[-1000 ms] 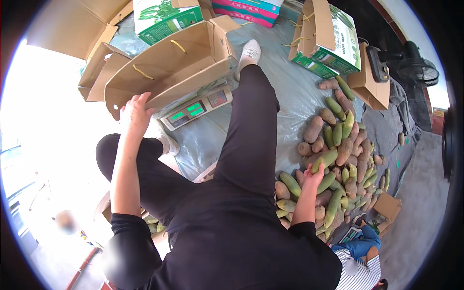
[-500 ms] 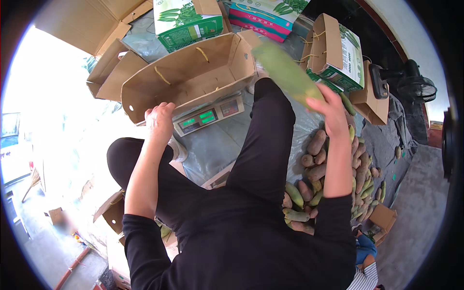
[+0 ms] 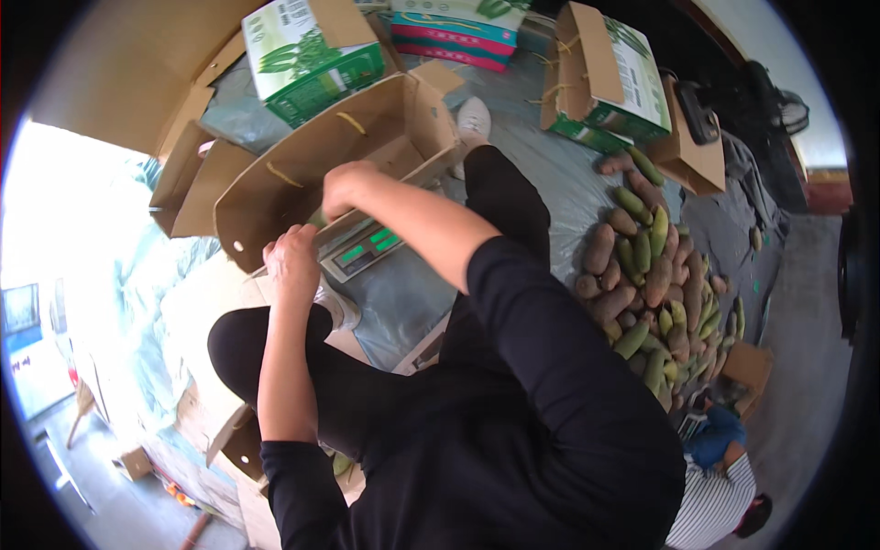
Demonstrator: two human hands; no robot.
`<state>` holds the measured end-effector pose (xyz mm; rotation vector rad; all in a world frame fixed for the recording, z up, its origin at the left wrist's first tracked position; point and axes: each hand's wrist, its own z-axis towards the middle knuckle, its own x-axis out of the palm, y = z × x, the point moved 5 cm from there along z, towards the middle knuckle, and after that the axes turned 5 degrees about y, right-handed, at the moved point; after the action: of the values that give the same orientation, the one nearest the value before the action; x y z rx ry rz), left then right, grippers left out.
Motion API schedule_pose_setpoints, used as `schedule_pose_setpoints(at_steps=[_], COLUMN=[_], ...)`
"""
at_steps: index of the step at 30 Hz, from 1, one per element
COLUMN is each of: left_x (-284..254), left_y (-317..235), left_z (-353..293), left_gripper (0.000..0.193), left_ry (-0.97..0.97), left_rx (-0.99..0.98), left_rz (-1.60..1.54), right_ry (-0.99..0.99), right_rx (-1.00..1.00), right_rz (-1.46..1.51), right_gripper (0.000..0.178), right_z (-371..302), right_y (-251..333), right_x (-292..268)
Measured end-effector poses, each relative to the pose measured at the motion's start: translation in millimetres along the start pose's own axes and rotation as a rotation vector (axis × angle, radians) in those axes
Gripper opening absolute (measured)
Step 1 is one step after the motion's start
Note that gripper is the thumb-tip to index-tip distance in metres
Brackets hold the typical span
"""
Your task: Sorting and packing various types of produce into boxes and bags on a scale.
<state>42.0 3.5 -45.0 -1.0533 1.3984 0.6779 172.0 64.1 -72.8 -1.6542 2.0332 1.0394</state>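
Downward into carton [image 3: 316,149], right hand [image 3: 346,187]

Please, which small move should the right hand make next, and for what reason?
Probably the right hand should gently set down what it seems to hold inside the cardboard box: it reaches over the near edge, a sliver of green shows beneath it, and the left hand holds that edge. The right hand's grip itself is hidden.

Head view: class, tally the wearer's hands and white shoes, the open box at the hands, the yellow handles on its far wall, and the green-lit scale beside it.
Left hand and right hand: 2
White shoes: 2
Open box: 1
Yellow handles: 2
Green-lit scale: 1
Total: 8
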Motion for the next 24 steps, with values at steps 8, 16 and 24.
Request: schedule_pose_setpoints(at_steps=[8,16,24], left_x=[8.3,6.8,2.6], left_y=[8.0,5.6,9.6], left_z=[7.1,3.9,2.6], left_gripper=[0.027,0.027,0.027], left_ry=[0.050,0.017,0.033], left_rx=[0.023,0.069,0.044], left_rz=[0.043,0.053,0.067], right_ry=[-0.324,-0.864,-0.915], right_rx=[-0.128,-0.353,0.622], right_rz=[0.119,0.630,0.791], right_gripper=[0.029,0.027,0.025], right_z=[1.6,-147.2,-237.9], right_y=[-13.3,-140.4,-428.7], right_x=[-12.3,-38.6,207.9])
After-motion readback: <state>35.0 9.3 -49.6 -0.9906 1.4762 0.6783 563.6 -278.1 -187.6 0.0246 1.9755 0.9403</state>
